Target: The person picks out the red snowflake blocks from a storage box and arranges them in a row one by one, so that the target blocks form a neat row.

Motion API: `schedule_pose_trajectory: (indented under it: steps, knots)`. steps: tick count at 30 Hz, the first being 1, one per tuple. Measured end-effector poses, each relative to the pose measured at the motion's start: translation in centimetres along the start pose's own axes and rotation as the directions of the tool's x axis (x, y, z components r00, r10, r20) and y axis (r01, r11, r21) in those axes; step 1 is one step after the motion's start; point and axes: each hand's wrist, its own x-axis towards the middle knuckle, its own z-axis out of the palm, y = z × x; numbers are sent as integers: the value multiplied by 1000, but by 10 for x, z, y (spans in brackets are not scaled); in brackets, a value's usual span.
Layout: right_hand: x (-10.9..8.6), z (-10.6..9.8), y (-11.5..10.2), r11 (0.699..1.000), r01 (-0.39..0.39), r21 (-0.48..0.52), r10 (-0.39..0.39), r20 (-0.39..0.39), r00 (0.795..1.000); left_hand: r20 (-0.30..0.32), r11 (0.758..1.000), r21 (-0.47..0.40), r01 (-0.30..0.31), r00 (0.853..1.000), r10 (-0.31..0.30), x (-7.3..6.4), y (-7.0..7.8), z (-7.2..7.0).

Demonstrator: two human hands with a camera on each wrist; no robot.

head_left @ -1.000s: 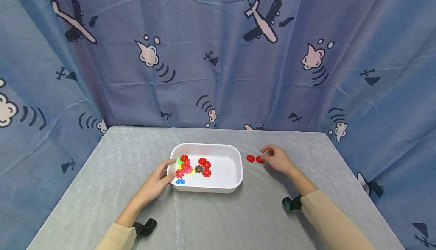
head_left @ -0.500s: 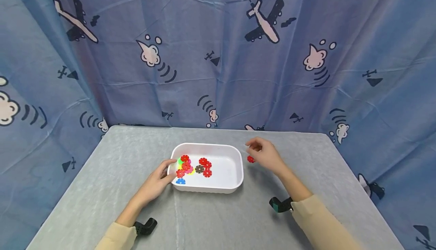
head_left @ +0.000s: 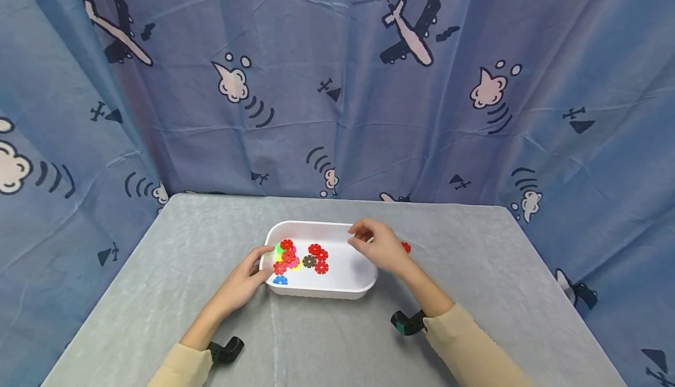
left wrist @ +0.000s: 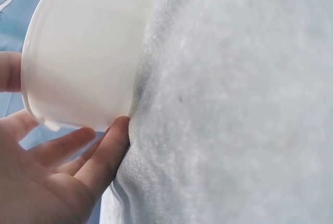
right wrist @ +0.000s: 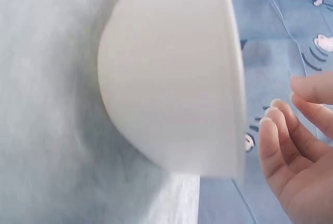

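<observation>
A white plastic tray (head_left: 323, 293) sits on the table, holding several flower-shaped discs at its left side: red ones (head_left: 321, 267), a dark brown one (head_left: 309, 261), a blue one (head_left: 280, 280), plus pink, yellow and green. My left hand (head_left: 239, 284) grips the tray's left end, thumb and fingers at its rim and wall. Above the tray's right rim hovers my right hand (head_left: 381, 249). In the right wrist view, its thumb and index fingertips (right wrist: 299, 86) come together, the other fingers half curled; I cannot tell whether anything is pinched there.
A red disc (head_left: 406, 247) lies on the table beyond the right wrist, partly covered by it. Grey cloth covers the table (head_left: 474, 246). A blue curtain (head_left: 295, 82) with plane prints hangs behind. Black wrist cameras sit under both wrists.
My right hand has moved left from beside the two red discs to above the tray's right rim. The nearer red disc is now hidden behind it. The left hand stays on the tray.
</observation>
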Motion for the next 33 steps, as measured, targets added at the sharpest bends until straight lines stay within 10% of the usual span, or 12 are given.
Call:
schedule_pose_trajectory:
  steps: [21,33]
  knots:
    - [23,57,6,992,-8,-128,43,272,961,-3,1000,0,-3,1000,3,-1,0,0]
    - [26,74,11,978,-28,-206,82,259,962,-5,1000,-6,-5,1000,5,-1,0,0]
